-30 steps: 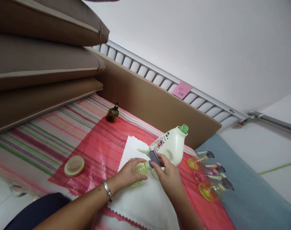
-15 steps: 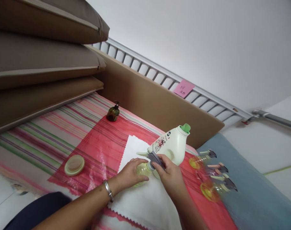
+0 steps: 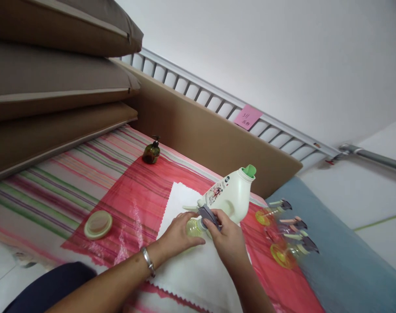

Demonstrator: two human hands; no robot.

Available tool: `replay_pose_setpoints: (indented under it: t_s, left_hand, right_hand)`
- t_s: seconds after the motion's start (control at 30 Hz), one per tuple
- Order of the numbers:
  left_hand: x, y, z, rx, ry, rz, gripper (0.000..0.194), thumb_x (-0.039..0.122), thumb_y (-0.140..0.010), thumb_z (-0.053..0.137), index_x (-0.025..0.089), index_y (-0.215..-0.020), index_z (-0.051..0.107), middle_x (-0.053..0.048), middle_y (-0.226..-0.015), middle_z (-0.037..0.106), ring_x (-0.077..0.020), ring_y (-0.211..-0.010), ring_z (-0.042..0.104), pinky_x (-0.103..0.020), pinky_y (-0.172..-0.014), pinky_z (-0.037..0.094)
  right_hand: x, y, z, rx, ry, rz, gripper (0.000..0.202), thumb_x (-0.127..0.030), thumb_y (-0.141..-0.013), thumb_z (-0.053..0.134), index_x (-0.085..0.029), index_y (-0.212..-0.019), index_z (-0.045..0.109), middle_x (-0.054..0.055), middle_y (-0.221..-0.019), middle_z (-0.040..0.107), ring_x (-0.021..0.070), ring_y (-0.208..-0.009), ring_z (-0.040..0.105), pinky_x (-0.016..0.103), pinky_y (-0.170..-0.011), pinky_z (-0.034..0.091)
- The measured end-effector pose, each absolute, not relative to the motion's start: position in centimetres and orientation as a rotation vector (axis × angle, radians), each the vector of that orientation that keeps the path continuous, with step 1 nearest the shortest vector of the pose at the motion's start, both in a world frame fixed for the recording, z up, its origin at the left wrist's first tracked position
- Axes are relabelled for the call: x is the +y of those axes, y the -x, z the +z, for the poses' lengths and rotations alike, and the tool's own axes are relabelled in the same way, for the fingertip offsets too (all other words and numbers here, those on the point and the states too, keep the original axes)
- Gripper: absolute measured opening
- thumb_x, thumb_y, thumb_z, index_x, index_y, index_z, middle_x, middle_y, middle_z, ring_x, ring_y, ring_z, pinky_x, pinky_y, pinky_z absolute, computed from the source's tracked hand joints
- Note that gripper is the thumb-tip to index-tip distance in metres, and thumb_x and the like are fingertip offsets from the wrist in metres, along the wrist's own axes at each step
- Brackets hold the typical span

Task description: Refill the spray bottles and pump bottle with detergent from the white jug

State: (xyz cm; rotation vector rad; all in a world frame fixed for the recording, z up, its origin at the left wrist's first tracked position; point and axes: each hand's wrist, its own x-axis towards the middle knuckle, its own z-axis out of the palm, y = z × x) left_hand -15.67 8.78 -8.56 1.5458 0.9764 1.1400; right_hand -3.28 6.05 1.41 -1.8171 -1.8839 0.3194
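Observation:
My left hand (image 3: 176, 237) is wrapped around a small clear yellow spray bottle (image 3: 192, 226) that lies on a white cloth (image 3: 198, 269). My right hand (image 3: 226, 239) grips the grey and cream trigger sprayer head (image 3: 207, 213) at the bottle's neck. Just behind my hands stands a white detergent jug (image 3: 232, 195) with a green cap. A silver bracelet is on my left wrist.
Several more yellow spray bottles (image 3: 284, 234) lie to the right on the red plastic sheet (image 3: 135, 195). A round cream lid (image 3: 98, 224) lies at the left, a dark green pump bottle (image 3: 151, 152) farther back. Brown cushions (image 3: 54, 82) are stacked at the left; a cardboard board (image 3: 211, 139) stands behind.
Both hands stay on the bottle and sprayer head with only slight shifts of the fingers. The view has drifted a little.

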Motion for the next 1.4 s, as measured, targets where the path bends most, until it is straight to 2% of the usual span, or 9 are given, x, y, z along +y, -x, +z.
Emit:
replay_pose_setpoints:
  t_s: [0.27, 0.5, 0.7, 0.87, 0.93, 1.1, 1.17, 1.3, 1.4]
  left_hand:
    - [9.0, 14.2, -7.0, 0.908, -1.507, 1.357, 0.032, 0.035, -0.065, 0.076, 0.019, -0.091, 0.066, -0.005, -0.098, 0.070, -0.0247, -0.098, 0.060, -0.033, -0.089, 0.044]
    - [9.2, 15.1, -7.4, 0.898, -1.743, 1.262, 0.026, 0.035, -0.074, 0.069, 0.021, -0.096, 0.066, -0.006, -0.103, 0.069, -0.0260, -0.102, 0.057, -0.039, -0.091, 0.039]
    - [9.1, 15.5, -7.3, 0.797, -1.826, 1.194, 0.031, 0.033, -0.081, 0.061, 0.023, -0.110, 0.061, -0.006, -0.116, 0.065, -0.0247, -0.111, 0.054, -0.038, -0.096, 0.036]
    - [8.8, 14.6, -7.6, 0.985, -1.738, 1.230, 0.053, 0.040, -0.064, 0.076, 0.021, -0.111, 0.059, -0.008, -0.112, 0.066, -0.0288, -0.108, 0.054, -0.042, -0.094, 0.037]
    - [9.1, 14.4, -7.6, 1.004, -1.696, 1.257, 0.046, 0.040, -0.064, 0.076, 0.020, -0.104, 0.063, -0.007, -0.107, 0.068, -0.0279, -0.104, 0.056, -0.041, -0.094, 0.036]
    - [9.7, 15.2, -7.2, 0.772, -1.768, 1.159, 0.025, 0.035, -0.082, 0.059, 0.023, -0.104, 0.065, -0.004, -0.108, 0.069, -0.0227, -0.105, 0.058, -0.037, -0.095, 0.036]
    - [9.5, 15.4, -7.1, 0.774, -1.824, 1.113, 0.029, 0.037, -0.083, 0.058, 0.023, -0.107, 0.063, -0.005, -0.110, 0.068, -0.0234, -0.107, 0.057, -0.038, -0.096, 0.034]
    - [9.0, 15.0, -6.9, 0.918, -1.867, 1.137, 0.052, 0.045, -0.065, 0.074, 0.023, -0.109, 0.061, -0.006, -0.109, 0.068, -0.0281, -0.107, 0.056, -0.042, -0.097, 0.033]
    - [9.0, 14.9, -6.7, 0.916, -1.850, 1.158, 0.034, 0.039, -0.074, 0.068, 0.025, -0.104, 0.063, -0.003, -0.106, 0.069, -0.0252, -0.103, 0.059, -0.040, -0.095, 0.035]
  right_hand:
    - [5.7, 3.3, 1.2, -1.868, 1.836, 0.336, 0.017, -0.034, -0.079, 0.048, -0.023, -0.086, 0.059, 0.001, -0.080, 0.067, 0.0214, -0.074, 0.059, 0.031, -0.067, 0.042]
    - [6.3, 2.4, 1.4, -1.864, 1.769, 0.484, 0.015, -0.035, -0.077, 0.052, -0.022, -0.080, 0.058, -0.001, -0.073, 0.064, 0.0198, -0.069, 0.057, 0.029, -0.064, 0.041]
    - [6.7, 1.8, 1.3, -1.862, 1.694, 0.574, 0.015, -0.034, -0.075, 0.054, -0.021, -0.080, 0.060, 0.000, -0.076, 0.066, 0.0201, -0.075, 0.059, 0.030, -0.071, 0.042]
    - [6.6, 1.9, 1.2, -1.819, 1.722, 0.543, 0.016, -0.035, -0.073, 0.055, -0.021, -0.079, 0.061, 0.002, -0.077, 0.066, 0.0224, -0.076, 0.058, 0.033, -0.073, 0.040]
    - [6.7, 1.9, 1.1, -1.812, 1.734, 0.532, 0.017, -0.035, -0.073, 0.055, -0.021, -0.080, 0.062, 0.002, -0.077, 0.065, 0.0229, -0.078, 0.057, 0.034, -0.073, 0.039]
    - [6.9, 1.6, 1.0, -1.799, 1.730, 0.552, 0.017, -0.036, -0.074, 0.056, -0.022, -0.081, 0.062, 0.001, -0.077, 0.066, 0.0223, -0.078, 0.058, 0.033, -0.073, 0.040]
    - [6.9, 1.6, 1.0, -1.787, 1.724, 0.564, 0.017, -0.036, -0.074, 0.056, -0.021, -0.080, 0.061, 0.001, -0.076, 0.066, 0.0218, -0.076, 0.058, 0.033, -0.072, 0.040]
    - [6.6, 1.7, 1.0, -1.773, 1.708, 0.575, 0.016, -0.034, -0.073, 0.057, -0.021, -0.080, 0.062, 0.001, -0.075, 0.065, 0.0213, -0.074, 0.057, 0.032, -0.071, 0.041]
    - [6.5, 1.9, 0.9, -1.762, 1.678, 0.590, 0.017, -0.035, -0.073, 0.057, -0.020, -0.080, 0.062, 0.002, -0.076, 0.066, 0.0215, -0.076, 0.058, 0.032, -0.072, 0.042]
